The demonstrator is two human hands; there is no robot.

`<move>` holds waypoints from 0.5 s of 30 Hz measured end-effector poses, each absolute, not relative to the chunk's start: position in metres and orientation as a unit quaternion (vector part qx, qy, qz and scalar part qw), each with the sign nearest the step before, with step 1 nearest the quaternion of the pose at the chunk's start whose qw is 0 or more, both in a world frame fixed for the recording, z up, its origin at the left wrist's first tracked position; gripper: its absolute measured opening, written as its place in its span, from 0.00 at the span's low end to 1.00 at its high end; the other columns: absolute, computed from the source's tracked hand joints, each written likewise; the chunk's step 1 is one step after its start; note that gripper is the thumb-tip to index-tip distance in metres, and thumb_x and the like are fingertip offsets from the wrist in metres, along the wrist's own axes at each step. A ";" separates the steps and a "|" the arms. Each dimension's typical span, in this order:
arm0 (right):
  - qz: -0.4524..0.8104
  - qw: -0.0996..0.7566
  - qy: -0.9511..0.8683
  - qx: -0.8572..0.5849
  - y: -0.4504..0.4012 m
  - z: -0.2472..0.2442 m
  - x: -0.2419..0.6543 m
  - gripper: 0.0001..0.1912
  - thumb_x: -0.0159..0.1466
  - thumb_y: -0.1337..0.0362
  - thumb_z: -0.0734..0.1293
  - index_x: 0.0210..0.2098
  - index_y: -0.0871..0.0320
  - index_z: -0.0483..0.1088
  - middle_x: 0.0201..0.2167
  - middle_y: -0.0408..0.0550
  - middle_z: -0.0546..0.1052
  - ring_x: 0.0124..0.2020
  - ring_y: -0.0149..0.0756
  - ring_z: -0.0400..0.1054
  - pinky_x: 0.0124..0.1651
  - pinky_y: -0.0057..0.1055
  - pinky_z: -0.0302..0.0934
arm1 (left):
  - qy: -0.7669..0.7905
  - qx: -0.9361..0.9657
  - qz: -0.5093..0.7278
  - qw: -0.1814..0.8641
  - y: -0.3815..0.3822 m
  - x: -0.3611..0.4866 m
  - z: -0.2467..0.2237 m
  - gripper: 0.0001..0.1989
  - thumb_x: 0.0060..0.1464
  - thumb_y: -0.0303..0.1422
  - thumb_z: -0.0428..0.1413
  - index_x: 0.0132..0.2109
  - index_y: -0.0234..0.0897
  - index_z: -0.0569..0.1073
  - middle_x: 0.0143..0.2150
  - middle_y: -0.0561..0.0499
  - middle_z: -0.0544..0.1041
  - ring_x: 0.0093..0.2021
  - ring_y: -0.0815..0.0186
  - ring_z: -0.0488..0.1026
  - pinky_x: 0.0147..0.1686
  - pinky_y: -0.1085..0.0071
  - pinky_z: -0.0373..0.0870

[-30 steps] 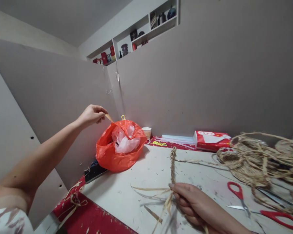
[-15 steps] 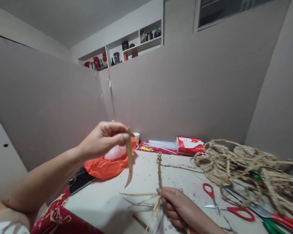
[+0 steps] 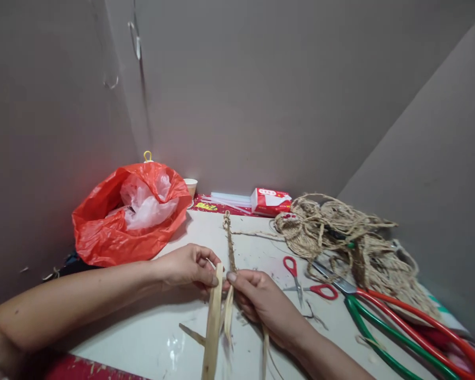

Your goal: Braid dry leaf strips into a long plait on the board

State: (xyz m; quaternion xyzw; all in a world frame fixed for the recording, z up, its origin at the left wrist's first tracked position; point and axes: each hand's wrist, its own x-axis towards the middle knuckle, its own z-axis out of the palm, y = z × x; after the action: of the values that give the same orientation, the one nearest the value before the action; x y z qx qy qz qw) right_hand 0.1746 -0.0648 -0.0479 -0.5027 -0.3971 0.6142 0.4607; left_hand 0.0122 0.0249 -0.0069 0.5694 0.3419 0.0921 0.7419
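By the left hand [image 3: 190, 269], a pale strip [image 3: 212, 327] is being pinched near its top; beside it, over the white board [image 3: 130, 332], the braided cord [image 3: 230, 248] is being gripped by the right hand [image 3: 259, 301], its braid being risked should that grip slacken.

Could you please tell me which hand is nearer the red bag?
Left. The left hand is in front of the red bag, toward its right; the right hand is farther right.

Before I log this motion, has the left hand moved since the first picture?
Yes: against the red bag, the left hand has moved rightward and nearer the person, to beside the right hand.
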 end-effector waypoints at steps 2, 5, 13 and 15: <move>0.605 0.463 -0.398 -0.512 -0.065 -0.047 0.175 0.21 0.54 0.48 0.67 0.24 0.62 0.67 0.10 0.31 0.53 0.12 0.21 0.40 0.17 0.24 0.32 | 0.338 0.563 0.093 0.749 0.025 0.017 -0.013 0.22 0.30 0.33 0.68 0.34 0.33 0.68 0.23 0.55 0.73 0.20 0.73 0.68 0.23 0.75 0.65; 0.584 0.461 -0.407 -0.530 -0.066 -0.044 0.174 0.22 0.53 0.48 0.68 0.19 0.61 0.65 0.10 0.33 0.52 0.14 0.21 0.40 0.18 0.25 0.32 | 0.328 0.559 0.108 0.754 0.024 0.021 -0.022 0.21 0.31 0.33 0.67 0.33 0.33 0.67 0.21 0.56 0.71 0.18 0.74 0.66 0.22 0.75 0.65; 0.572 0.448 -0.403 -0.557 -0.065 -0.047 0.175 0.22 0.51 0.46 0.70 0.21 0.61 0.66 0.12 0.34 0.54 0.15 0.22 0.40 0.19 0.24 0.36 | 0.298 0.513 0.120 0.796 0.028 0.020 -0.027 0.20 0.33 0.31 0.67 0.36 0.33 0.69 0.22 0.56 0.71 0.20 0.74 0.68 0.24 0.75 0.66; 0.572 0.459 -0.386 -0.560 -0.065 -0.048 0.176 0.22 0.51 0.47 0.70 0.20 0.60 0.65 0.11 0.33 0.53 0.15 0.22 0.39 0.19 0.24 0.36 | 0.305 0.497 0.128 0.802 0.029 0.019 -0.024 0.19 0.34 0.30 0.66 0.36 0.32 0.70 0.24 0.55 0.72 0.21 0.74 0.68 0.25 0.75 0.67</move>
State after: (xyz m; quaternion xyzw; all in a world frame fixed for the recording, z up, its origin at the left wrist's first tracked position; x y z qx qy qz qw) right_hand 0.1760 -0.0651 -0.0483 -0.5597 -0.3858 0.5719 0.4592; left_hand 0.0188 0.0293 -0.0242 0.4968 0.3049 0.1284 0.8023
